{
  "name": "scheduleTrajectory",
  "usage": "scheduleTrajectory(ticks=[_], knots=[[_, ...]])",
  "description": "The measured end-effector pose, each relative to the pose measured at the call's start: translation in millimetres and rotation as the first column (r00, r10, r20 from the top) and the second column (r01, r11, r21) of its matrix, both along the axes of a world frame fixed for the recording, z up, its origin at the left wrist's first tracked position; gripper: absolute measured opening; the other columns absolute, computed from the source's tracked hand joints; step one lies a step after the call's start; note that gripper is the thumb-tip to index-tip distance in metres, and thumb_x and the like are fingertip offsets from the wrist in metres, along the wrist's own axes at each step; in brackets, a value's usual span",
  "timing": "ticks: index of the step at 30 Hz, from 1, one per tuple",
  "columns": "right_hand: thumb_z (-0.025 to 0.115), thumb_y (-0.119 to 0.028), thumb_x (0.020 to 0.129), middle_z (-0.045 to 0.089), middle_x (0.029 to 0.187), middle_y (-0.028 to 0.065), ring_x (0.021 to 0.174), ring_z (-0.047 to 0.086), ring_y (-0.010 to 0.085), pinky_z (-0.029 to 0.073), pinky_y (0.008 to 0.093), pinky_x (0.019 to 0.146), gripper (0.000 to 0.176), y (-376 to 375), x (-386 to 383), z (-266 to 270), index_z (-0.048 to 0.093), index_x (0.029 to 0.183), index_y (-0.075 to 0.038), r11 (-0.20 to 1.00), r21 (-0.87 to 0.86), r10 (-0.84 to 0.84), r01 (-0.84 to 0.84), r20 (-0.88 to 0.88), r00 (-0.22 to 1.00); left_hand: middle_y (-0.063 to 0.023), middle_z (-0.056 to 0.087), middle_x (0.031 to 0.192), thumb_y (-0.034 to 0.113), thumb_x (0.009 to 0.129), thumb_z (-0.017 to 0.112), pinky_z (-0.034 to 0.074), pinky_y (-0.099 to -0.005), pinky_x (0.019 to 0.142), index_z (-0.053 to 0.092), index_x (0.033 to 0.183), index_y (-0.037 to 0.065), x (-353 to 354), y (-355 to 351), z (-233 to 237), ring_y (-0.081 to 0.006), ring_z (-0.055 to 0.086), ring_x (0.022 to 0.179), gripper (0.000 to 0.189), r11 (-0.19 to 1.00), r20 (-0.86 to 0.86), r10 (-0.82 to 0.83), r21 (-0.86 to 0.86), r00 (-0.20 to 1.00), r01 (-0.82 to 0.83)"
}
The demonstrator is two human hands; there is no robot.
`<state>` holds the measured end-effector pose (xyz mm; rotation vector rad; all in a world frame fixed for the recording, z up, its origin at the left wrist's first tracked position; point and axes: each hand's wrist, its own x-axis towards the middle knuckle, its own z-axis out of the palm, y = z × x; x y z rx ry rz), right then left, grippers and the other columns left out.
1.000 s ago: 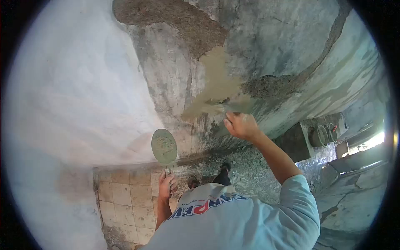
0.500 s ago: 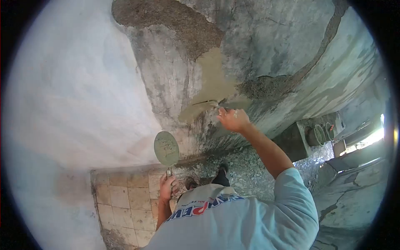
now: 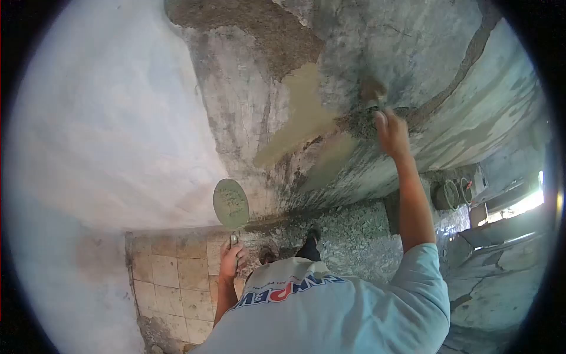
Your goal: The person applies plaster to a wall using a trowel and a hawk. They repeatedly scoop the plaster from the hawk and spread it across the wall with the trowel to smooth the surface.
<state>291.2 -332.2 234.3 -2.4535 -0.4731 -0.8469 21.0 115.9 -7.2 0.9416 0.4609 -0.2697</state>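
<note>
My left hand (image 3: 233, 259) is closed round the handle of a round, flat plaster board (image 3: 230, 204), which carries some lumpy grey-green mortar. My right hand (image 3: 393, 134) grips a trowel (image 3: 374, 93), blurred by motion, against or just in front of the grey wall (image 3: 354, 53). Left of the trowel, a smooth patch of wet mortar (image 3: 303, 112) covers part of the wall. Below that patch lies a second, thinner smear (image 3: 331, 162). Rough brown bare areas (image 3: 253, 29) show above.
Whitish wall (image 3: 112, 130) fills the left side. Below are square floor tiles (image 3: 177, 277) and rubble-strewn ground (image 3: 354, 236) around my feet. A bucket (image 3: 446, 194) stands at the right, near a bright opening (image 3: 519, 206).
My right hand has moved up and right with the trowel, off the wet patch. The board in my left hand has shifted slightly up and left.
</note>
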Motion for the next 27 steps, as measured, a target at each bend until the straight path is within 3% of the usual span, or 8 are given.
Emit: scheduleTrajectory(ticks=[4, 6, 9, 13, 16, 19, 20, 27], knots=[[0.049, -0.030, 0.106, 0.057, 0.070, 0.0200, 0.057, 0.052, 0.0399, 0.043, 0.0419, 0.057, 0.031, -7.2, -13.0, 5.2, 0.056, 0.093, -0.002, 0.874, 0.483, 0.194, -0.054, -0.244, 0.950, 0.0027, 0.043, 0.065, 0.012, 0.098, 0.058, 0.030, -0.0255, 0.036, 0.051, 0.098, 0.011, -1.9, -2.9, 2.9, -0.0082, 0.040, 0.043, 0.007, 0.999, 0.013, 0.005, -0.036, 1.000, -0.005], [0.048, -0.030, 0.106, 0.058, 0.070, 0.0200, 0.060, 0.054, 0.0366, 0.044, 0.0417, 0.059, 0.034, 9.5, -11.0, -9.9, 0.056, 0.091, -0.001, 0.958, 0.247, 0.188, -0.143, -0.167, 0.968, 0.0024, 0.043, 0.064, 0.011, 0.097, 0.058, 0.031, -0.0252, 0.036, 0.051, 0.098, 0.011, -2.2, -4.3, 2.6, -0.0083, 0.040, 0.043, 0.007, 0.999, 0.006, 0.003, -0.044, 1.000, -0.003], [0.046, -0.029, 0.106, 0.064, 0.079, 0.0219, 0.074, 0.064, 0.0365, 0.048, 0.0427, 0.068, 0.037, 40.0, -7.7, -50.7, 0.062, 0.097, 0.003, 0.944, 0.325, 0.189, -0.058, -0.388, 0.902, 0.0023, 0.043, 0.064, 0.011, 0.097, 0.058, 0.031, -0.0250, 0.036, 0.050, 0.099, 0.010, -4.6, -5.2, 1.2, -0.0084, 0.040, 0.043, 0.008, 0.999, 0.005, -0.003, -0.037, 1.000, 0.003], [0.047, -0.036, 0.105, 0.069, 0.103, 0.0322, 0.100, 0.066, 0.0502, 0.052, 0.0536, 0.086, 0.048, 82.6, 1.1, -133.8, 0.063, 0.123, 0.005, 0.997, 0.041, 0.077, -0.067, -0.397, 0.915, 0.0032, 0.040, 0.062, 0.013, 0.097, 0.060, 0.030, -0.0250, 0.035, 0.049, 0.097, 0.011, -10.7, -7.1, 8.4, -0.0080, 0.039, 0.043, 0.011, 1.000, 0.028, 0.015, -0.024, 0.999, -0.015], [0.047, -0.038, 0.104, 0.068, 0.103, 0.0344, 0.099, 0.065, 0.0524, 0.051, 0.0593, 0.088, 0.050, 124.0, -7.5, -157.2, 0.062, 0.124, 0.006, 0.993, -0.071, 0.053, -0.094, -0.442, 0.895, 0.0042, 0.038, 0.061, 0.017, 0.097, 0.061, 0.029, -0.0246, 0.035, 0.047, 0.094, 0.013, -20.2, -4.4, 16.3, -0.0073, 0.037, 0.042, 0.015, 0.999, 0.038, 0.041, -0.010, 0.998, -0.040], [0.049, -0.038, 0.103, 0.068, 0.101, 0.0344, 0.094, 0.066, 0.0541, 0.052, 0.0606, 0.084, 0.050, 148.7, -7.5, -184.9, 0.060, 0.127, 0.004, 0.983, 0.020, 0.167, -0.182, -0.506, 0.846, 0.0050, 0.036, 0.060, 0.019, 0.096, 0.062, 0.027, -0.0243, 0.034, 0.045, 0.091, 0.015, -32.2, 0.3, 20.1, -0.0068, 0.035, 0.041, 0.018, 0.997, 0.015, 0.072, 0.013, 0.997, -0.072], [0.049, -0.039, 0.103, 0.070, 0.091, 0.0317, 0.084, 0.068, 0.0507, 0.055, 0.0585, 0.077, 0.049, 155.0, -4.3, -214.8, 0.059, 0.127, 0.003, 0.981, -0.079, 0.132, -0.177, -0.394, 0.910, 0.0052, 0.036, 0.059, 0.020, 0.095, 0.063, 0.027, -0.0242, 0.034, 0.045, 0.090, 0.016, -35.9, 1.5, 20.4, -0.0066, 0.034, 0.041, 0.019, 0.996, 0.005, 0.081, 0.021, 0.997, -0.081], [0.051, -0.035, 0.102, 0.072, 0.086, 0.0250, 0.081, 0.070, 0.0456, 0.057, 0.0537, 0.067, 0.040, 208.7, -22.8, -254.5, 0.060, 0.127, -0.004, 0.944, -0.197, 0.113, -0.263, -0.558, 0.822, 0.0071, 0.033, 0.060, 0.018, 0.095, 0.061, 0.027, -0.0250, 0.035, 0.044, 0.088, 0.017, -55.7, 9.5, 11.6, -0.0064, 0.032, 0.041, 0.019, 0.993, -0.011, 0.113, 0.017, 0.994, -0.113]])
